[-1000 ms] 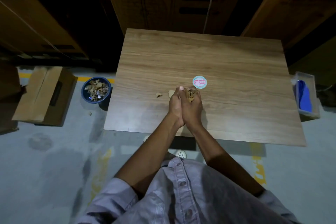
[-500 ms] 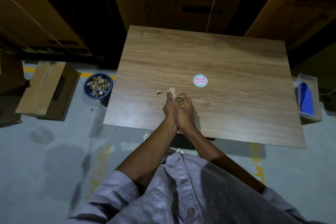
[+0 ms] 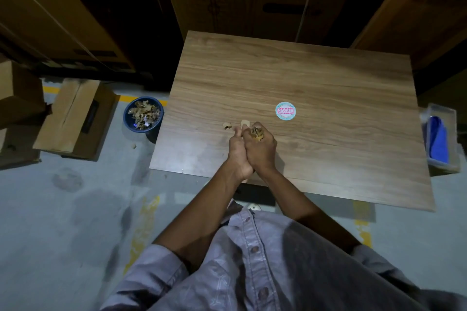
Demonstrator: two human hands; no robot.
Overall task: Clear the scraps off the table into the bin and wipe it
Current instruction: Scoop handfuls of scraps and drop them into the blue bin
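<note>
Hands: your right hand (image 3: 261,150) curls round scraps (image 3: 255,132); left hand (image 3: 237,153) presses against it, fingers straight, above table (image 3: 316,76) | loose scraps (image 3: 227,126): on table | bin (image 3: 131,121): beside table's left edge.

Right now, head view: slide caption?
Right hand grips scraps on the table, left hand pressed alongside; two loose bits nearby, bin beside.

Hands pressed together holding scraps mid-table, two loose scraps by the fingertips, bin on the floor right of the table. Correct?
Not quite. The head view shows the blue bin on the floor to the left of the table, not the right. The rest holds.
</note>
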